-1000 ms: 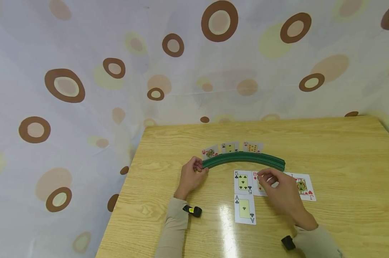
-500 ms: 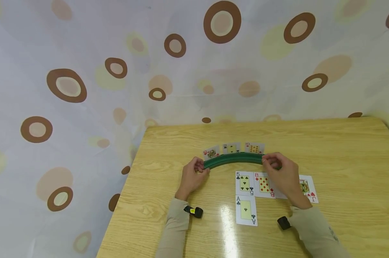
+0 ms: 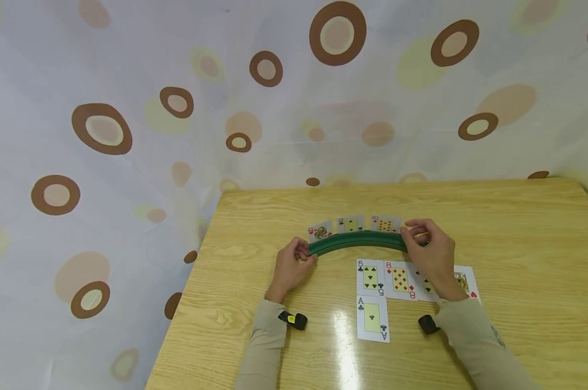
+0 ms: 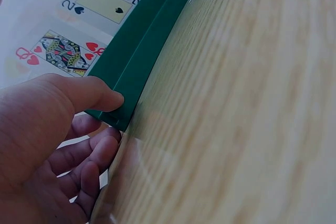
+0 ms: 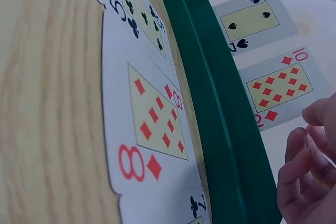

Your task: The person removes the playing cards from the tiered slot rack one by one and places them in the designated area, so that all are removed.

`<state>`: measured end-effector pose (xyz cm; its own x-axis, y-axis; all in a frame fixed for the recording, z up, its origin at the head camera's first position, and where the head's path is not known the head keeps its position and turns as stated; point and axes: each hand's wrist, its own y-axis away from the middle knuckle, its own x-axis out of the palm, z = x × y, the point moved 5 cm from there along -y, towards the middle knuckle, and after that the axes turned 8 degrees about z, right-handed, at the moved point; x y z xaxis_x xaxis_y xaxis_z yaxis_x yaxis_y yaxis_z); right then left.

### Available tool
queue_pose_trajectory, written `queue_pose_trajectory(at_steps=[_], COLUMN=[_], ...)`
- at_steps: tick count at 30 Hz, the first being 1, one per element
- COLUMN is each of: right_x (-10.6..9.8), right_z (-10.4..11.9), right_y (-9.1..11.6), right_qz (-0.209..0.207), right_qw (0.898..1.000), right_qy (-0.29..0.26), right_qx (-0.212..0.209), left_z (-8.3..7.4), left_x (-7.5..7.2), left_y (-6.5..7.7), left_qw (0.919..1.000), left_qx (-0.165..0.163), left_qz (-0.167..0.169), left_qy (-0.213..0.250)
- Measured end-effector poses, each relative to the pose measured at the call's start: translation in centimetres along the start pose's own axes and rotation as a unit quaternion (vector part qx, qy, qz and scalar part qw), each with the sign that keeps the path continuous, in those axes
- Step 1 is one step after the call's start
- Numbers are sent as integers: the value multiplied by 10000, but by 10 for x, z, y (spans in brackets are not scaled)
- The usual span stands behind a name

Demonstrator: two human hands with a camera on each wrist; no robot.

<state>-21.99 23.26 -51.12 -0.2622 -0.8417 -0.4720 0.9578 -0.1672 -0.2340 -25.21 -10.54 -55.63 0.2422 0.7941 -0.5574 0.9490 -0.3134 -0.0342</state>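
Note:
My left hand (image 3: 291, 270) grips the left end of a curved green card holder (image 3: 359, 238), thumb on its front face and the other fingers at its end. Upright in the holder stand a queen of hearts (image 4: 63, 53), a two of spades (image 5: 249, 24) and a ten of diamonds (image 5: 281, 87). Beside the ten's right edge is my right hand (image 3: 432, 254), its fingers loosely bent and a gap between thumb and forefinger. Nothing shows between them. The holder's right end is hidden behind this hand in the head view.
Face up before the holder lie a five of clubs (image 3: 370, 277), an eight of diamonds (image 3: 399, 280), a partly covered clubs card (image 3: 423, 287) and a jack of hearts (image 3: 462, 281). An ace of clubs (image 3: 372, 318) lies below the five. A patterned cloth (image 3: 323, 108) hangs behind the table (image 3: 250, 216).
My right hand has moved up from over the flat cards to the holder's right part, beside the ten, uncovering the eight of diamonds. My left hand keeps its grip on the holder.

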Motion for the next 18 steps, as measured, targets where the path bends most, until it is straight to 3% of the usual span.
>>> queue_pose_trajectory(at_steps=[8,18], right_x=[4,3], right_z=[-1,1], right_y=[-9,-8], right_qz=[314,386], right_qw=[9990,9989], right_qy=[-47,-28], right_qx=[-323,-262], left_z=[1,2], left_x=[1,1], left_y=[1,0], left_qw=[10000,9998], left_qx=[43,146], left_qz=[-30,-67], left_qy=[58,92])
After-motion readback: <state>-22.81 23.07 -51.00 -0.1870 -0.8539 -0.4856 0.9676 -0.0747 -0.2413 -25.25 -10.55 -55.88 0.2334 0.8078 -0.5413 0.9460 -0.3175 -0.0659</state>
